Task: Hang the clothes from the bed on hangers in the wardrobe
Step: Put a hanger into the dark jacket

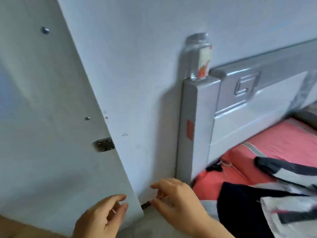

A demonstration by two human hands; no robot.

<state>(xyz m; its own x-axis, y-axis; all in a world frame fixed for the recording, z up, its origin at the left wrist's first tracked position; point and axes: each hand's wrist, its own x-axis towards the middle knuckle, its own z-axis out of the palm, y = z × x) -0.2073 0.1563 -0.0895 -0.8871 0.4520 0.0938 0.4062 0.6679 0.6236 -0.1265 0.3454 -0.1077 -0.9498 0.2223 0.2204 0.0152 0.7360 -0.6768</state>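
Both hands, left (103,215) and right (173,201), are hovering loose-fingered and empty by the wardrobe door (42,117), seemingly between garments, while clothes (253,208) are waiting on the bed (281,141) for picking up next.

The wardrobe door (42,117) beside my left hand (101,217) looks like matt, pale painted board, smooth, with a shiny metal hinge plate (104,144) and bright metal screw heads (45,30). The wall (137,66) is matt and faintly scuffed. The headboard (240,103) is glossy, lacquered grey, catching light along its moulded edges. On its post stands a clear glass jar (197,55) with a paper label. The bed sheet (283,140) is soft coral cloth; the clothes (257,212) are dark and white fabric.
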